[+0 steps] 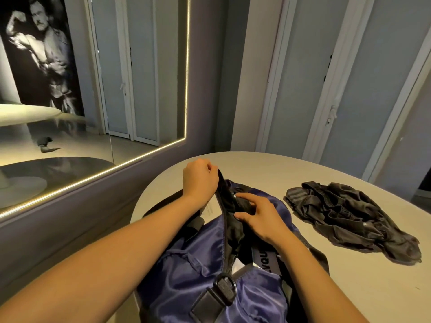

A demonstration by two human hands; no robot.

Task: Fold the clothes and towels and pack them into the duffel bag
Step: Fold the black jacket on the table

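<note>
Surface: pale rounded table.
Left hand: my fist grips the black rim of the shiny navy duffel bag lying before me.
Right hand: thumb and forefinger pinch black cloth in its opening.
Beyond: crumpled black garments, apart on the right.

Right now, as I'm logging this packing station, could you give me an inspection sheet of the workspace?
Surface: pale table with a rounded edge.
Job's things: blue duffel bag at the near edge, mouth open, black fabric inside; black garment crumpled, unfolded, lying apart to the bag's right.
Clutter: nothing seen.
Hands: left hand grips the bag's black opening edge; right hand has fingers on the fabric at the opening, grip unclear.
Cables: nothing seen.
Surroundings: mirror with a lit border on the left wall; white doors behind the table.
</note>
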